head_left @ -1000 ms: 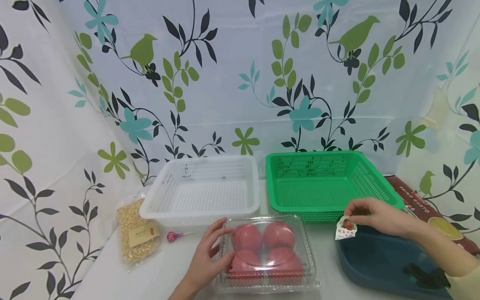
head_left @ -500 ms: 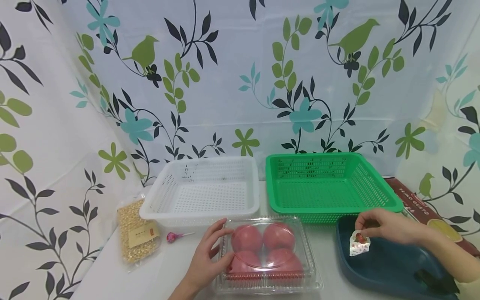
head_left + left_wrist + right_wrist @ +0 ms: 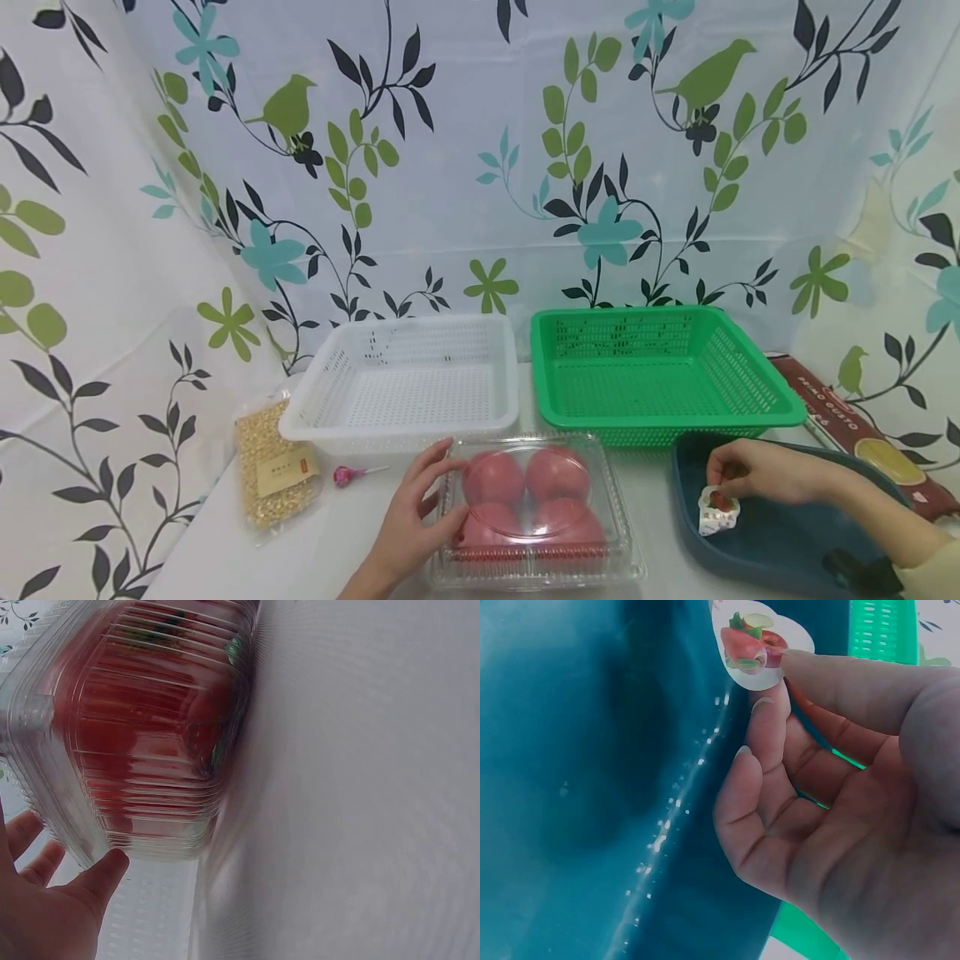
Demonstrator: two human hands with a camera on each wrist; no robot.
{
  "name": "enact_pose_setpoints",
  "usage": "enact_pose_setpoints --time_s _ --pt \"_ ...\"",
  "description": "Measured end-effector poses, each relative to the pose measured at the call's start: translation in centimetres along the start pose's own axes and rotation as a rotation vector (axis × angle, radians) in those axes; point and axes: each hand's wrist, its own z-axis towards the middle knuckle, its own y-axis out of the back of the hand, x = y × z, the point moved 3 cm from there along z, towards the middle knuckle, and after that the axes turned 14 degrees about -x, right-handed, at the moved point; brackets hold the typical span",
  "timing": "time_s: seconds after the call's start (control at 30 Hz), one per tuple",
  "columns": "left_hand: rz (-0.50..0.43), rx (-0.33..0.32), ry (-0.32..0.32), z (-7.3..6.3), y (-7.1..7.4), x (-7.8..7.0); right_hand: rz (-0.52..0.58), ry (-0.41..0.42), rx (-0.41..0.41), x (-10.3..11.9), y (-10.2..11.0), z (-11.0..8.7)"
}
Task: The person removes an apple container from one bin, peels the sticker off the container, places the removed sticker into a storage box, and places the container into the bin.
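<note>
My left hand (image 3: 412,521) rests at the left side of a clear plastic clamshell box (image 3: 626,542), its fingers and thumb spread along the lid's edge. Inside the box sit several red tomatoes (image 3: 561,475); the left wrist view shows green stem leaves through the ribbed wall. Over a dark blue basin (image 3: 787,533) at the right, my right hand (image 3: 772,473) pinches a small white paper label (image 3: 717,512) by its upper end. In the right wrist view the label (image 3: 744,641) has red fruit printed on it, between thumb and index finger, with the other fingers curled below.
Behind the box stand a white plastic basket (image 3: 401,435) and a green basket (image 3: 667,419). A bag of yellow kernels (image 3: 255,437) and a pink lollipop (image 3: 343,476) lie at left. A dark red package (image 3: 821,402) lies behind the basin. A patterned curtain (image 3: 450,183) hangs behind.
My right hand has moved right and down with the label, from the basin's near-left edge to lower over its inside. My left hand and the box have stayed in place.
</note>
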Motion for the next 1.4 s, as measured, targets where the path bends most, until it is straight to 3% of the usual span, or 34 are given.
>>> enact_pose_setpoints --time_s 0.5,0.87,1.4 --pt "-0.003 0.002 0.002 -0.2 0.1 0.2 -0.067 -0.055 0.01 0.0 -0.4 0.1" --pt "-0.017 0.013 -0.007 0.1 0.0 0.0 -0.131 -0.063 -0.056 0.3 0.8 -0.4" --pt "-0.006 0.008 0.0 -0.1 -0.1 0.0 -0.076 0.021 -0.143 4.5 2.1 -0.4"
